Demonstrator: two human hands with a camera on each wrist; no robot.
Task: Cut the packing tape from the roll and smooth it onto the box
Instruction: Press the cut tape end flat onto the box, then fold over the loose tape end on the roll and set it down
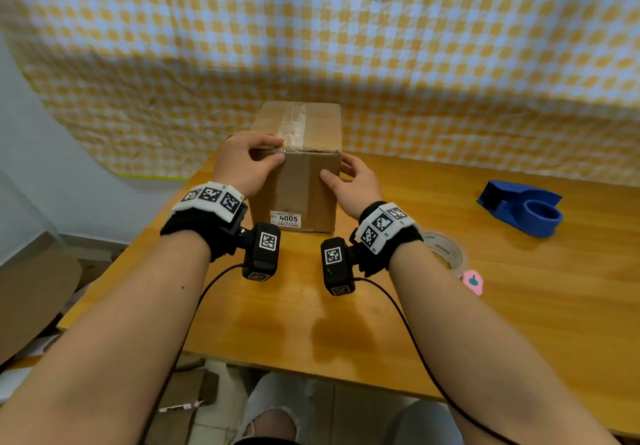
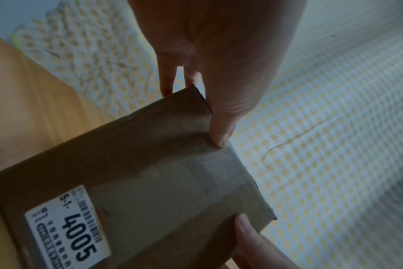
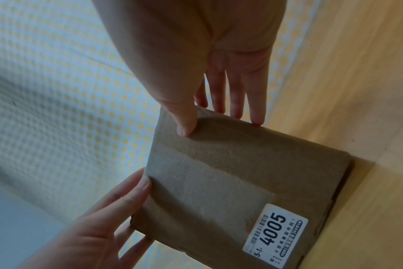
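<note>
**Both hands on the box**

Your left hand [image 1: 242, 164] grips the box [image 1: 294, 184] at its top-left edge, fingers on top by the clear tape strip [image 1: 292, 122], thumb on the front. Box sits at 12 o'clock on the table [image 1: 346, 323]. Your right hand [image 1: 349, 181] clasps its right side, thumb in front. Tape roll [image 1: 445, 250] at 3 o'clock, behind your rt wrist; blue dispenser [image 1: 523, 207] at 2 o'clock.

I am seeing my right forearm covering most of the tape roll [image 1: 446, 250] on the table [image 1: 519, 306], and the pink object [image 1: 472, 281] beside it is peeking out only in part, too small for me to identify. The box [image 1: 294, 181] is hiding the fingers of my right hand [image 1: 349, 181] behind its right side. The small print on the box label [image 1: 285, 218] is blurring beyond reading. The wrist views are cropping the box at their lower edges.
</note>
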